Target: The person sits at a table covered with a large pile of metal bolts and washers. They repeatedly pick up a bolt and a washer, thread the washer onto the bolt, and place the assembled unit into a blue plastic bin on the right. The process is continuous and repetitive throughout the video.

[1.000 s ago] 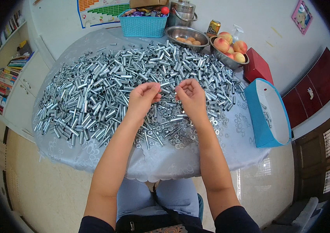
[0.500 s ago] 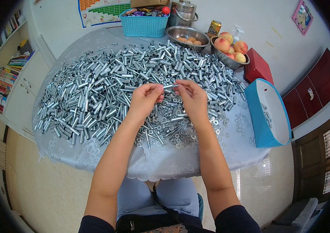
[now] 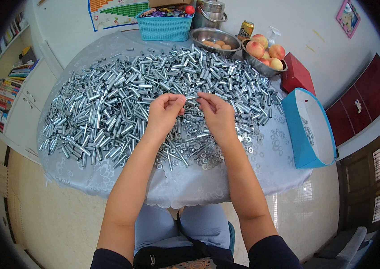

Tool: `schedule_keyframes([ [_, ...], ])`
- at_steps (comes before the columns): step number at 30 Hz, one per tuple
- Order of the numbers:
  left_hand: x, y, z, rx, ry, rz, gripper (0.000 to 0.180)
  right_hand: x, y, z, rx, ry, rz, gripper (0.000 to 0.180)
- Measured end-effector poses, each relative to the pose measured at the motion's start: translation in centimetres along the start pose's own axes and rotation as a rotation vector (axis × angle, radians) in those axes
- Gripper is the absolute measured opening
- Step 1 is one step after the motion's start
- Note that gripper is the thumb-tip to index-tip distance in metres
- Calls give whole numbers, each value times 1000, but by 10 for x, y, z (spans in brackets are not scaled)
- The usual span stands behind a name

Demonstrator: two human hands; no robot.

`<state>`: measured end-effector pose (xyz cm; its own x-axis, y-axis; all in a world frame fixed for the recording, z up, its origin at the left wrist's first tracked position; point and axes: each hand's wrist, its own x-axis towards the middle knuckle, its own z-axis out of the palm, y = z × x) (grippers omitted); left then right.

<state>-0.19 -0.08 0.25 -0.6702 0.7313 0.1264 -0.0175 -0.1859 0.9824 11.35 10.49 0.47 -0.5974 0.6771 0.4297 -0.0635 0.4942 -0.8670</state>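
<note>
Between my two hands, a slim silvery metal bolt [image 3: 191, 97] is held level above the middle of the table. My left hand [image 3: 166, 111] pinches its left part with thumb and fingers. The fingertips of my right hand [image 3: 217, 114] close on its right end; whether a small part sits in them is too small to tell. All around and under the hands spreads a heap of shiny metal sleeves [image 3: 96, 101], mixed with some bolts. Flat washers [image 3: 208, 157] lie in a loose patch nearer me, between my forearms.
At the right edge stands a blue open box [image 3: 294, 130] with a few metal pieces inside. Along the back are a turquoise basket [image 3: 165, 30], a steel bowl [image 3: 199, 38] of eggs, a bowl [image 3: 261, 69] of peaches, a can [image 3: 246, 30] and a red box [image 3: 298, 74].
Both hands have shifted very slightly left and up with the bolt. The right fingertips have slid a little along its right end. The heap looks the same.
</note>
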Motion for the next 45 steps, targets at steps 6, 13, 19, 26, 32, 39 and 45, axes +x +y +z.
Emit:
schedule_keyframes([
  [6,1,-1,-1,-39,17,30,22,0,-6,6,355,-33,100,25],
  [13,-1,3,-1,-50,22,12,23,-4,-19,3,418,-174,191,41],
  [19,-1,9,-4,-134,51,-50,23,-6,-34,-4,494,-365,178,61],
  [26,2,6,-4,-230,85,-82,24,-5,-34,-9,199,-280,-71,65],
  [32,4,6,-10,-271,129,-44,24,-3,-18,-25,-449,-339,-137,45],
  [39,3,8,-6,-228,151,-67,23,-15,-12,-17,-665,-363,-271,26],
  [45,4,6,-8,-230,132,-66,20,-18,-16,-17,-764,-360,-363,20],
])
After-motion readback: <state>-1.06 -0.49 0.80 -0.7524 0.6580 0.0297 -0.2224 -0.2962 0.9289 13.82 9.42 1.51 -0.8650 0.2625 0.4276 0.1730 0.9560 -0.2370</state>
